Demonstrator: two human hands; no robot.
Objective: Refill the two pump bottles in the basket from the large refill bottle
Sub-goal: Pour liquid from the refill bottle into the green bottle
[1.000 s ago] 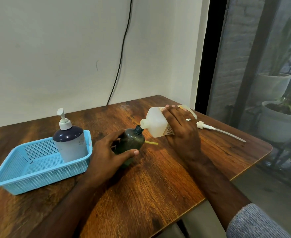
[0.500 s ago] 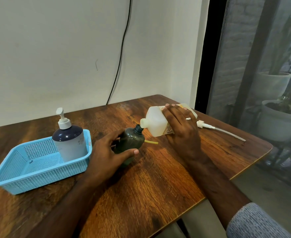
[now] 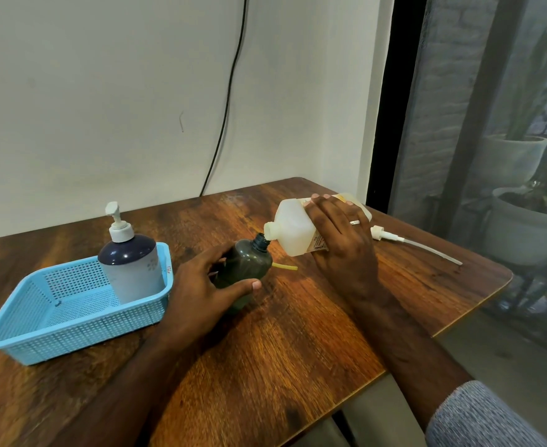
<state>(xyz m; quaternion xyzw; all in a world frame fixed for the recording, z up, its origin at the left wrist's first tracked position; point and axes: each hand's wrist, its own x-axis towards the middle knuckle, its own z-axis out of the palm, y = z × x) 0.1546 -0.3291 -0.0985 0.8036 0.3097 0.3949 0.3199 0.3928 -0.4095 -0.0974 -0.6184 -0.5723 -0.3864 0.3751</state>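
1. Pouring position is set: the right hand is wrapped around the large refill bottle, a pale translucent bottle tipped nearly on its side, its open spout pointing left and down.
2. That spout meets the open neck of the dark green pump bottle, which leans to the right on the counter.
3. The left hand closes its grip on the green bottle from the near left side, thumb across the front and fingers behind it.
4. The right hand's grip covers the label end of the refill bottle; a ring shows on one finger.
5. The blue basket sits at the left of the counter, just beside the left hand.
6. Inside it, in the far right corner, stands the second pump bottle, dark-topped with a pale body and its white pump head on.
7. A removed white pump with its long dip tube lies flat on the counter behind the right hand, towards the right edge.
8. A short yellow piece lies on the counter just right of the green bottle; what it is cannot be told.
9. Whether liquid is flowing cannot be seen.
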